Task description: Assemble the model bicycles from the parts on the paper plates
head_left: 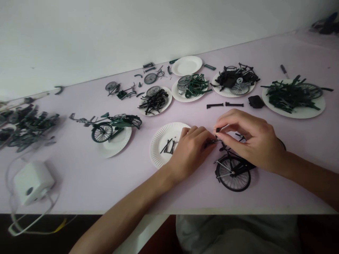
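Observation:
A black model bicycle (235,174) stands at the front of the table, its spoked wheel toward me. My left hand (193,150) is closed in a pinch at the near upper end of the bicycle. What its fingertips hold is mostly hidden, with a thin silvery bit showing. Between the thumb and forefinger of my right hand (249,139) is a small black part (218,129), just above the left fingertips. The right palm covers much of the bicycle's frame. Partly behind my left hand lies a paper plate (156,148) with several thin black pieces (168,146).
A green model bicycle (113,125) rests over another plate (116,148). Plates of green parts (293,95) and black parts (235,79) stand along the back. Black strips (214,105) lie beyond my hands. Far left are heaped bicycles (29,127) and a white adapter (33,181) with cables.

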### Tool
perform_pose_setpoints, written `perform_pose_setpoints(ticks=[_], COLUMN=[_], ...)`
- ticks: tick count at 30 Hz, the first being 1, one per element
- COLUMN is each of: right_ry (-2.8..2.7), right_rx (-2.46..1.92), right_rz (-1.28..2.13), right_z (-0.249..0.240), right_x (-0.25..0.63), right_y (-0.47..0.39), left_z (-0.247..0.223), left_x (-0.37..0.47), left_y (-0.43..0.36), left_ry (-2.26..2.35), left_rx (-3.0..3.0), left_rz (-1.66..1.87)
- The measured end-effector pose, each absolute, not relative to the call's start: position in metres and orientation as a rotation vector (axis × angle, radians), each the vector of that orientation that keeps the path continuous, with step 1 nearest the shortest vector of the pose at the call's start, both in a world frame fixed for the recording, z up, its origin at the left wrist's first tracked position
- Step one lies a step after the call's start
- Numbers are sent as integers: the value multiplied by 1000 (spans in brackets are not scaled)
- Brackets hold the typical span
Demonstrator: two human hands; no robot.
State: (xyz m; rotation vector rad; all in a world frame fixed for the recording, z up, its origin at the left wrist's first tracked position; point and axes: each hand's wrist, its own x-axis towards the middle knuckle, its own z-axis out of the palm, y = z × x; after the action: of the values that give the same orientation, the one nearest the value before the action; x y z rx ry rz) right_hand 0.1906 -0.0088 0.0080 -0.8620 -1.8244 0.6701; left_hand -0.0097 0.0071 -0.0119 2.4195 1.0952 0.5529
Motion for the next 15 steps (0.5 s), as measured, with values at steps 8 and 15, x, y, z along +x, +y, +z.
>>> perform_pose_setpoints(ticks=[8,15], right_ry=[-1836,-1844], right_rx=[-850,-863], right_rz=[677,675], right_z=[5,7], right_x=[189,190], right_y=[-6,-8], left_z=[-9,-6], left_x=[-9,-7], left_y=[5,4], left_ry=[1140,1185], left_rx=[2462,2473], left_rz=[517,470])
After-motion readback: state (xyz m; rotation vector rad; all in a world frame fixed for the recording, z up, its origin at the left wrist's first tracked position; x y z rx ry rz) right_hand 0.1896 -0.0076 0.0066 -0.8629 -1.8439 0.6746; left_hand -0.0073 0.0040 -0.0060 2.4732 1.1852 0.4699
